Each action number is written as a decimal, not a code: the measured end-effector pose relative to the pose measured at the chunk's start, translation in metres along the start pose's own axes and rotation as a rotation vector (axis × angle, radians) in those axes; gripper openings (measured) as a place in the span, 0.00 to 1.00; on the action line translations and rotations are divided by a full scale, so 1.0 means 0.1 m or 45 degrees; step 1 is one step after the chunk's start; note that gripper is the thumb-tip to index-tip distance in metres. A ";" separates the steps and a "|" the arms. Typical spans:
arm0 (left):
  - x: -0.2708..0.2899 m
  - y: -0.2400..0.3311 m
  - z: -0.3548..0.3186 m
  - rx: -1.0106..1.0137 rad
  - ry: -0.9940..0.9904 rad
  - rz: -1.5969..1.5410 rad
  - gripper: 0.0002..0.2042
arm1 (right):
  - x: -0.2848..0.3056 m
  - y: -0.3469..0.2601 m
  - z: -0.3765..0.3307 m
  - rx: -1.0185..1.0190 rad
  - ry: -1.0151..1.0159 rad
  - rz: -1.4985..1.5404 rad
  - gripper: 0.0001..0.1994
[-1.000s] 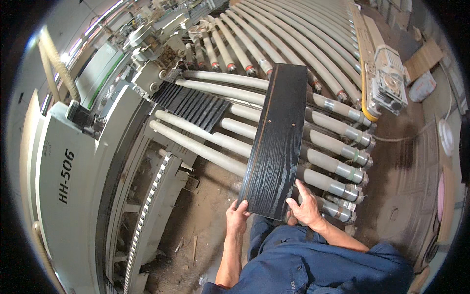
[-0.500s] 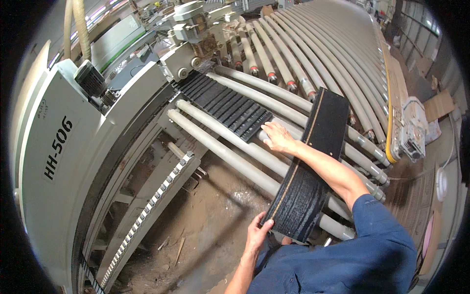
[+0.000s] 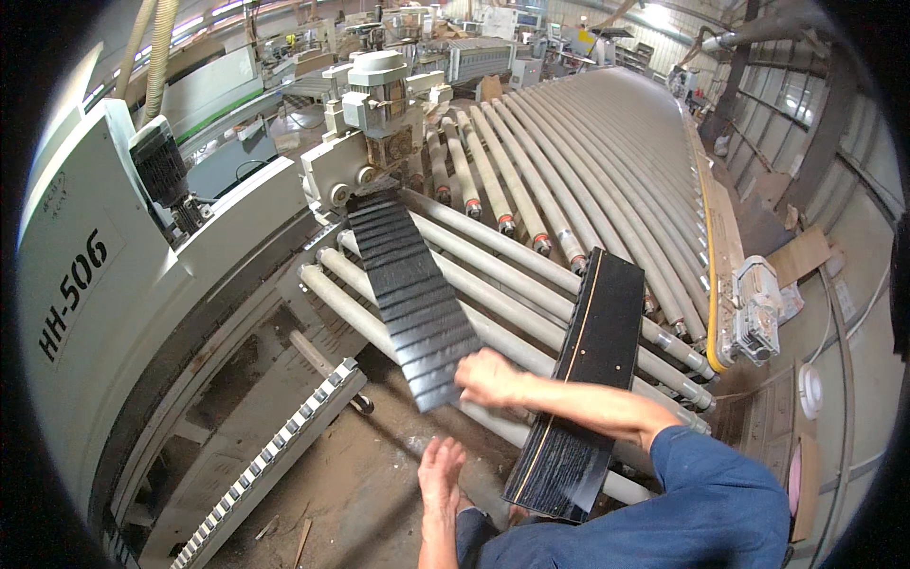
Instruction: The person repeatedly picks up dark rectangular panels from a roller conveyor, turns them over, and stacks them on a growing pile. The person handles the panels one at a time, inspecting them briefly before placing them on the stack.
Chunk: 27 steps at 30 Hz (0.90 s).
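A black panel with crosswise grooves [image 3: 412,294] lies aslant over the pale rollers, its far end beside the machine's motor unit. My right hand [image 3: 490,377] is closed on the near right edge of this panel. Below the panel's near end, my left hand [image 3: 441,467] is raised off it, holding nothing, its fingers loosely bent and apart from the thumb. Under my right forearm a second black panel [image 3: 602,318] rests across the rollers, smooth at its far part and textured at its near end, with a thin tan line along its left side.
Pale conveyor rollers [image 3: 531,275] stretch away to the far right, bordered by a yellow rail [image 3: 709,284]. A large white machine [image 3: 114,284] stands at the left. A toothed rail [image 3: 275,455] slants above the dusty floor. A grey motor [image 3: 758,308] sits at right.
The grooved panel has swung and slid nearer, its near end now past the rollers. My right hand has closed on its edge. My left hand has let go of the other panel.
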<state>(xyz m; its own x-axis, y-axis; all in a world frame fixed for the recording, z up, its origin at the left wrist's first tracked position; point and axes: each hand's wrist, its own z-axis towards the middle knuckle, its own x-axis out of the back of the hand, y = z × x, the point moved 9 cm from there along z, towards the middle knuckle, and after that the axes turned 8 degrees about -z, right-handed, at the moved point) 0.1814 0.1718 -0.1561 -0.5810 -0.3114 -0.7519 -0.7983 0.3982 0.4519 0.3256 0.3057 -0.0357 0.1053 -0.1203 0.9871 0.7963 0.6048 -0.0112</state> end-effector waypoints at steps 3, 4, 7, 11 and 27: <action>0.01 0.03 0.20 -0.069 -0.233 -0.505 0.24 | 0.11 -0.77 -0.21 0.117 0.211 0.169 0.14; 0.00 0.09 0.19 -0.118 -0.210 -0.529 0.22 | 0.09 -0.96 -0.28 0.109 0.169 0.198 0.13; 0.07 0.21 0.03 -0.144 -0.093 -0.482 0.19 | 0.05 -1.36 -0.50 0.212 0.069 0.373 0.11; -0.20 0.49 -0.49 -0.264 -0.053 -0.181 0.28 | 0.75 -0.87 -0.75 0.080 0.602 0.606 0.17; -0.83 -0.53 -1.70 -0.102 -0.290 0.049 0.29 | 0.62 0.69 -3.09 -1.363 1.068 1.404 0.48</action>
<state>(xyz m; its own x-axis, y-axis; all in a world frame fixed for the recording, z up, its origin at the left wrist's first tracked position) 0.2454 0.0297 -0.0359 -0.5677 -0.0911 -0.8182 -0.7915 0.3337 0.5120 0.5714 0.0970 -0.0247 0.7969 -0.5944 0.1078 0.1178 -0.0221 -0.9928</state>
